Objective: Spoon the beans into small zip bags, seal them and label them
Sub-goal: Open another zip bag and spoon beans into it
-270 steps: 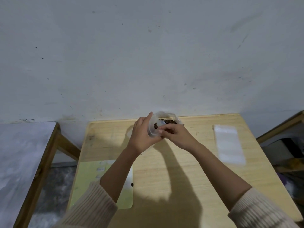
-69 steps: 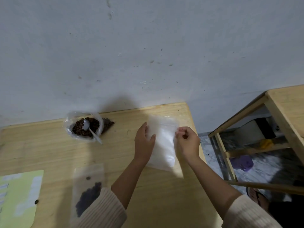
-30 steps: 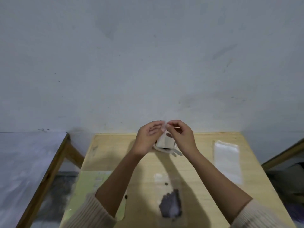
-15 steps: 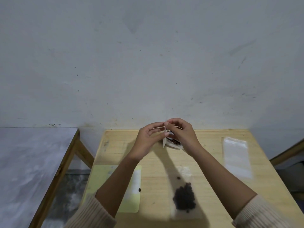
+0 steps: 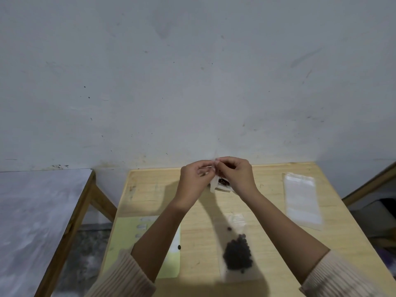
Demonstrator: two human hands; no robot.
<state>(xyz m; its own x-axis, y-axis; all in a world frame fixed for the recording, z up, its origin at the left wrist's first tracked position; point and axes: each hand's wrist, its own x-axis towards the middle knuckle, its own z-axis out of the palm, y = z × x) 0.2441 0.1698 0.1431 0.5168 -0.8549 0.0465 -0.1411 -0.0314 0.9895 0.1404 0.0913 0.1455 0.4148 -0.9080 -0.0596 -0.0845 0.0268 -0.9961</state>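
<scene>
**A:** Where has the person got to?

**B:** The left hand (image 5: 194,181) and right hand (image 5: 235,174) are raised over the far tabletop (image 5: 267,232). Each has a pinching grip on the top edge of an empty bag (image 5: 212,185), which hangs in front of the bean tub (image 5: 224,182).

**A:** Opening it?

**B:** Probably. The lips are too blurred to tell whether they have parted. Each hand should take one lip, rub the two apart, then pull gently so the zip gives without tearing.

**A:** And the rest?

**B:** A filled bag (image 5: 236,254) lies nearer, spare bags (image 5: 300,200) to the right, and the label sheet (image 5: 171,262) to the left.
</scene>
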